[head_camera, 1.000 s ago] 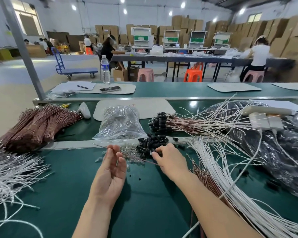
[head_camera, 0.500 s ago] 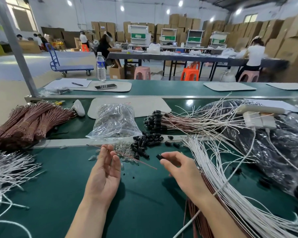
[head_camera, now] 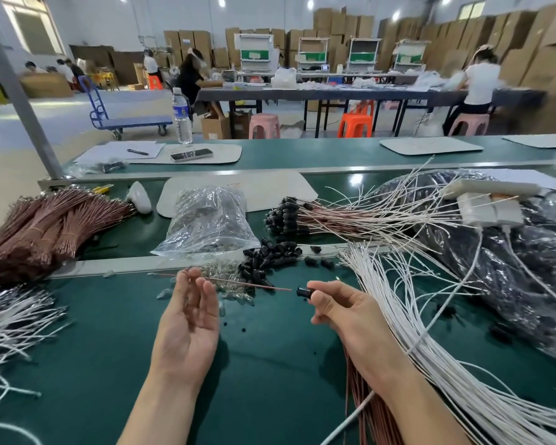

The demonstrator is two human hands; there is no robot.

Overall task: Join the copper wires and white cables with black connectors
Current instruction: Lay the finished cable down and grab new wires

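Loose connectors [head_camera: 270,256] lie on the bench [head_camera: 270,364] between the bag [head_camera: 206,220] and the cables [head_camera: 408,316].

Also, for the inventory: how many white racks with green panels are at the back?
4, side by side behind the far table: leftmost rack, the next, third, rightmost. More may be hidden off frame.

left hand [head_camera: 190,319] palm-up and pinching, right hand [head_camera: 344,311] pinching

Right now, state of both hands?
Left hand: pinches a copper wire.
Right hand: pinches a connector.
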